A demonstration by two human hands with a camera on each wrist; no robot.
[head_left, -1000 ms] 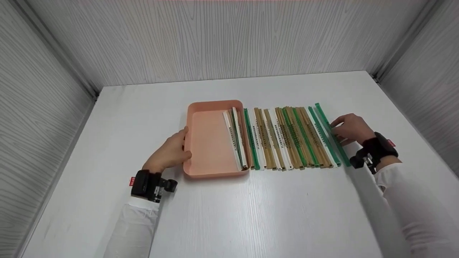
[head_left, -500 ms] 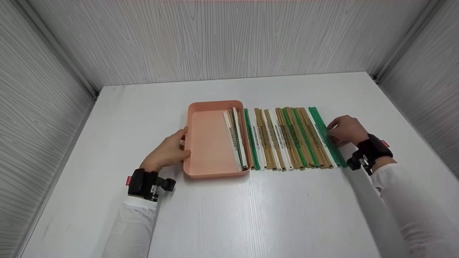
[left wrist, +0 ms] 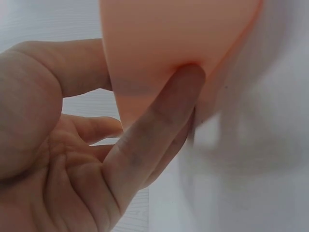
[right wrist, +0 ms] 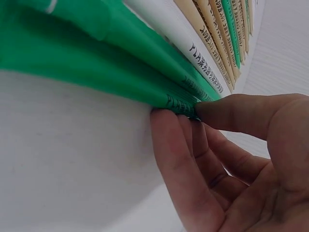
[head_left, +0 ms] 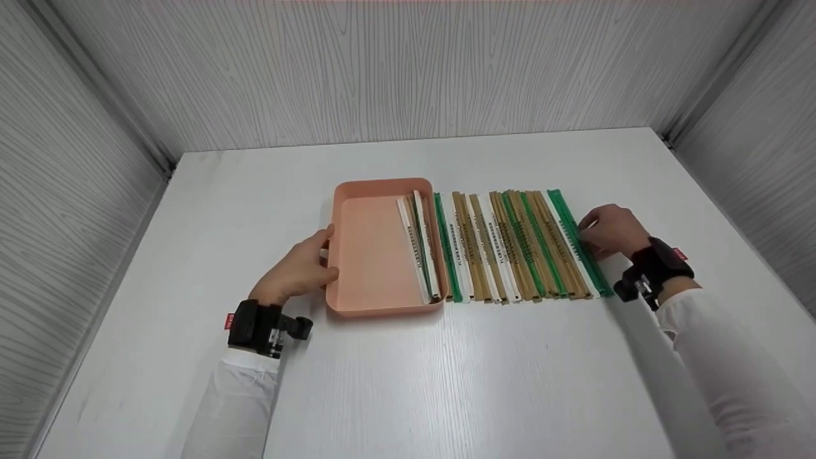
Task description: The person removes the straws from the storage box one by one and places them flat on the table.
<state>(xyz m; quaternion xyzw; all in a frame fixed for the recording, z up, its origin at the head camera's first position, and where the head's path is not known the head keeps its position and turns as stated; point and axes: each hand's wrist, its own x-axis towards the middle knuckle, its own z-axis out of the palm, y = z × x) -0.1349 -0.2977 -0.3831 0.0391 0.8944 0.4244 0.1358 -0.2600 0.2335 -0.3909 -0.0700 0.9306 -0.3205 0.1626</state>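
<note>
In the head view my left hand (head_left: 296, 271) holds the left side of a shallow peach tray (head_left: 376, 311). The left wrist view shows one fingertip pressed against the tray's wall (left wrist: 149, 53), with other fingers partly hidden behind it. Inside the tray, along its right side, lie several paper-wrapped straws (head_left: 413, 248). To its right runs a flat row of wrapped straws (head_left: 503, 248) in green, white and brown. At the row's right end, my right hand (head_left: 615, 231) pinches a green wrapped straw (right wrist: 96, 72) between thumb and fingers, close against another green one.
The white table (head_left: 484, 382) carries the tray and the row of straws. Grey wood-grained panels stand behind it (head_left: 408, 76) and on both sides. Black wrist cameras (head_left: 258, 328) are strapped to both wrists.
My right hand has moved left with the green straw, which went from slanted and apart to lying alongside the row's end. The left hand and tray have stayed nearly still.
</note>
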